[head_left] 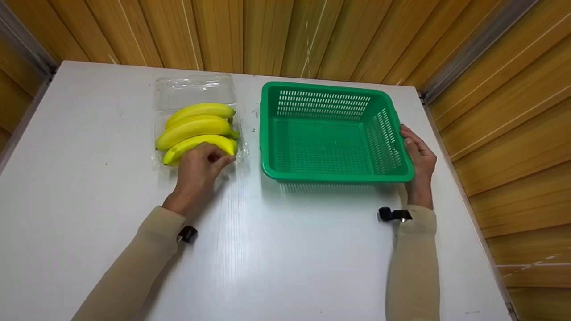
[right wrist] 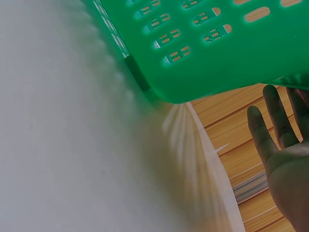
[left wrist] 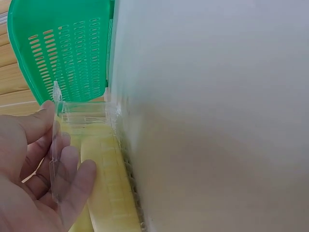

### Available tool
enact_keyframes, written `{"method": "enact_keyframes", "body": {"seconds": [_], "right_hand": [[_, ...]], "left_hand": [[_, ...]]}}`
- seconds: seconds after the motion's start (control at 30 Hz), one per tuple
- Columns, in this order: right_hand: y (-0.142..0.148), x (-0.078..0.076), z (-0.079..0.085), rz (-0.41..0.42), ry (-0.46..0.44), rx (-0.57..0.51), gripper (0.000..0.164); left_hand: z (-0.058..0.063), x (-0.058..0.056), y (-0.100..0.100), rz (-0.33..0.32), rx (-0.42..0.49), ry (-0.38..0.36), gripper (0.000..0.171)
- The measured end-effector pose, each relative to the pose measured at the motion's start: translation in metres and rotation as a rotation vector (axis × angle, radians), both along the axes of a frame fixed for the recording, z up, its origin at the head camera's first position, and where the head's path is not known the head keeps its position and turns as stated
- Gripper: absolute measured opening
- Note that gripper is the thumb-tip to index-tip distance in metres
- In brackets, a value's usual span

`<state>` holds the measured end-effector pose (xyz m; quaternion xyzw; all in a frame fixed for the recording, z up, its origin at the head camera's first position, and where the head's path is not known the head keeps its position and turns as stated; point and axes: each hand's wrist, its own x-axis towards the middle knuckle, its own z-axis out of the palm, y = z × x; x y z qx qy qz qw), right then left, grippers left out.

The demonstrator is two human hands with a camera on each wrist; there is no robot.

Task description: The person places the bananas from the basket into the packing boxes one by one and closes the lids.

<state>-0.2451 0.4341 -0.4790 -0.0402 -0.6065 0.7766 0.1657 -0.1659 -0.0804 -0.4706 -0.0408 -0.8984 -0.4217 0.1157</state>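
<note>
A clear plastic clamshell box (head_left: 194, 91) lies opened at the left of the table, its lid folded back toward the wall. Several yellow bananas (head_left: 194, 129) lie side by side in its base. With thumb and fingers my left hand (head_left: 198, 167) pinches the box's near right edge, and the thin transparent rim (left wrist: 56, 159) shows between them in the left wrist view. A green plastic basket (head_left: 321, 176) with slotted walls stands right of the box, nothing inside. Against its right side rests my right hand (head_left: 419, 156); in the right wrist view the fingers (right wrist: 277, 116) are extended beneath the rim.
A white table (head_left: 250, 258) carries both containers. Wood-look panels (head_left: 267, 35) rise behind it and along its right side. Dark wrist devices (head_left: 187, 234) sit at both sleeve cuffs. The basket stands close to the table's right edge.
</note>
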Motion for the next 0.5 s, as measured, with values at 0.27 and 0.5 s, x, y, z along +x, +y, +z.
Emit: {"method": "enact_keyframes", "body": {"seconds": [0.27, 0.5], "right_hand": [[0.0002, 0.0007, -0.0001, 0.013, 0.022, -0.017, 0.034], [-0.0014, -0.0002, -0.0001, 0.004, 0.007, -0.009, 0.031]], "left_hand": [[0.0021, -0.0018, -0.0014, -0.002, 0.006, -0.035, 0.018], [0.0025, -0.0051, -0.0024, 0.011, -0.002, -0.085, 0.019]]}}
